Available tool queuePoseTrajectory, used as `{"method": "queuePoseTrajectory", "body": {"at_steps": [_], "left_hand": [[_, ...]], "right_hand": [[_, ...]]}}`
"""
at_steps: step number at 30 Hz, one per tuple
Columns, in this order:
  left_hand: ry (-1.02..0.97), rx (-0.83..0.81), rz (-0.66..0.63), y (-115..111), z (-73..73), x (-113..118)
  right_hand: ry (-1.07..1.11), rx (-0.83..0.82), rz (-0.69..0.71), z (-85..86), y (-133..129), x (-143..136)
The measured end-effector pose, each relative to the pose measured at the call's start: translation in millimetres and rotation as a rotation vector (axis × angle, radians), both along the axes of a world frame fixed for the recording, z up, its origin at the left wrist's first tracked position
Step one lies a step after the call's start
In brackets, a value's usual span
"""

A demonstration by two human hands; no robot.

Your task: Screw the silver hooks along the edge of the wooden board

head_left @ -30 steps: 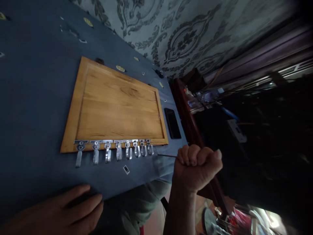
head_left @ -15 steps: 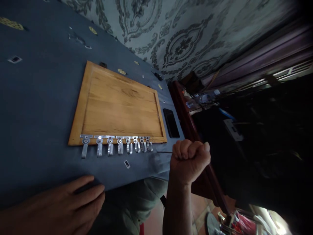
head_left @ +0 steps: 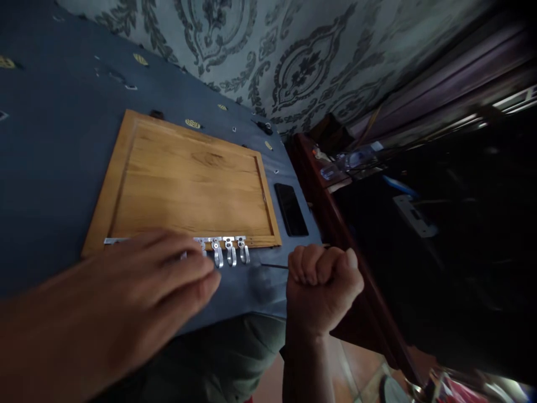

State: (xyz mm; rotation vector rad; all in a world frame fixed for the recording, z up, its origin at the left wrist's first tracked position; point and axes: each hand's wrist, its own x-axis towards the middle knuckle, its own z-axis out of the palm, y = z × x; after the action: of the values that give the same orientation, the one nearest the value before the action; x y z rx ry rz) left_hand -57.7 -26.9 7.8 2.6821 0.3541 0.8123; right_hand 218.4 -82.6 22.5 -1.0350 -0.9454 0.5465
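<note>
Fingers of the right hand [head_left: 321,291] are curled tightly around a thin-shafted tool [head_left: 274,266], whose handle is hidden. The left hand [head_left: 146,296] is held loosely open over metal hooks [head_left: 216,245] lined along the framed wooden panel's [head_left: 193,179] near edge; contact cannot be told. Printed marks [head_left: 131,87] on the blue tablecloth [head_left: 50,168] cannot be read.

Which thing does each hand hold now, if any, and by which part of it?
The right hand holds a thin tool by the end hidden in its fist. The left hand, near the hooks, holds nothing visible.
</note>
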Motion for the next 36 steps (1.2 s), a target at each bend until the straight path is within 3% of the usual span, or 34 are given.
{"method": "queuePoseTrajectory", "body": {"at_steps": [3, 6, 9, 20, 30, 36], "left_hand": [[0.007, -0.008, -0.061, 43, 7.8, 27], [0.104, -0.046, -0.207, 71, -1.3, 46], [0.24, -0.097, -0.272, 84, -10.7, 57], [0.295, -0.106, -0.3, 86, -15.8, 68], [0.338, -0.029, -0.293, 87, -8.9, 80], [0.344, -0.072, -0.272, 87, -11.7, 77]], "right_hand": [[-0.031, 0.011, 0.031, 1.0, -1, -2], [-0.048, 0.03, 0.064, 2.3, -2, -2], [-0.047, 0.01, 0.081, 2.9, -4, 0], [-0.036, 0.015, 0.093, 4.4, -7, 5], [-0.025, 0.058, 0.038, 3.4, -6, -2], [-0.001, 0.093, -0.035, 18.1, 1, 0]]}}
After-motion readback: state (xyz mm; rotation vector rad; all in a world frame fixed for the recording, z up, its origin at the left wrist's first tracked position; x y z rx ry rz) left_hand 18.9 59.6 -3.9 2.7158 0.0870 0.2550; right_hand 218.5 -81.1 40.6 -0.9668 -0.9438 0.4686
